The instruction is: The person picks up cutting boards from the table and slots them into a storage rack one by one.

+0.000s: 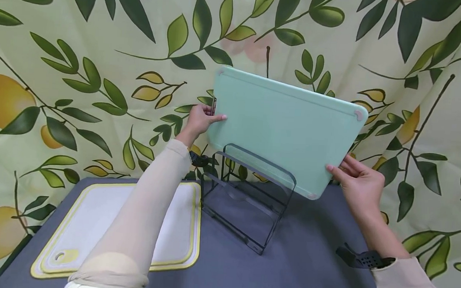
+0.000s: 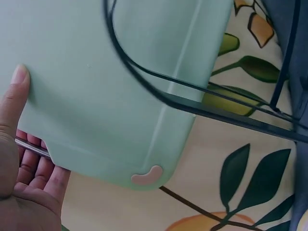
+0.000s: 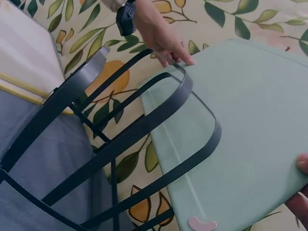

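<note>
A mint-green cutting board with small pink corner pads is held tilted in the air, its right side lower. My left hand grips its left edge, thumb on the near face and fingers behind, by a metal strip. At the lower right edge, my right hand pinches the board between thumb and fingers. A black wire rack stands on the table below. The rack's upper hoops overlap the board's lower part in the head view, and the board is behind them.
Two white cutting boards with yellow rims lie stacked on the left of the dark table, partly hidden by my left sleeve. A leaf-and-fruit patterned cloth hangs behind the table.
</note>
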A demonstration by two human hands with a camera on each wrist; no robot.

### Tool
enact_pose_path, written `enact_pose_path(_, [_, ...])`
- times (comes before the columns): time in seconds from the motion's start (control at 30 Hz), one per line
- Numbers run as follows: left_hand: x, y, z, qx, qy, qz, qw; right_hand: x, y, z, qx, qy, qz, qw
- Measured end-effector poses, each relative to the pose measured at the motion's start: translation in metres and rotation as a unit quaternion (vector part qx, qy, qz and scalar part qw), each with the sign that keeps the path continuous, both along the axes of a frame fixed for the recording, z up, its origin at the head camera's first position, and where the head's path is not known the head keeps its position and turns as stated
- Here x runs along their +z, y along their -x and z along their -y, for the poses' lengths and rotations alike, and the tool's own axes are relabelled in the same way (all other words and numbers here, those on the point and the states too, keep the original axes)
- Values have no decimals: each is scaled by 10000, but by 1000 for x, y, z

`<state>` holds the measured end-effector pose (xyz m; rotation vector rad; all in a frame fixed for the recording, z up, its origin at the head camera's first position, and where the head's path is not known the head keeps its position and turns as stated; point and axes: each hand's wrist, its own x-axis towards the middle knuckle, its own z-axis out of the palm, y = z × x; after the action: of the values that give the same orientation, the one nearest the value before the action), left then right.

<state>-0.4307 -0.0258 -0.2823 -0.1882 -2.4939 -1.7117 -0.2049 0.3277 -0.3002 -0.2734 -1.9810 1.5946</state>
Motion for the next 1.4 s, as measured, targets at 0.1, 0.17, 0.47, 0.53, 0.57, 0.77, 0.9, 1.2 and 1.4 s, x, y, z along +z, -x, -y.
enact_pose_path(0.1, [-6,0,0,81,7,55,10000,-7,1,1,41,151,-37,9999])
enact_pose_path(0.17, [-11,-1,1,86,22,61,9999,-12,2,1,16,54,-14,10000])
enact_pose_path(0.47, [-40,-8,10,47,61,187,9998,-36,6,5,-88,-378,418,9984])
enact_pose_path(0.53, [-44,-10,12,39,43,193,9998,-39,6,5,-99,-431,413,9982])
enact_pose_path(0.57, [-46,-10,12,27,32,188,9998,-40,6,6,-92,-429,397,9982])
enact_pose_path(0.77, [-57,-13,17,50,131,188,9997,-49,6,7,-70,-553,447,9974])
enact_pose_path(0.9, [-59,-15,19,87,300,264,9992,-55,6,8,-125,-568,553,9968])
enact_pose_path(1.2, [-68,-23,23,13,337,353,9988,-65,6,8,-185,-716,769,9943])
enact_pose_path(1.4, [-77,-29,26,25,348,386,9986,-70,4,10,-153,-816,807,9933])
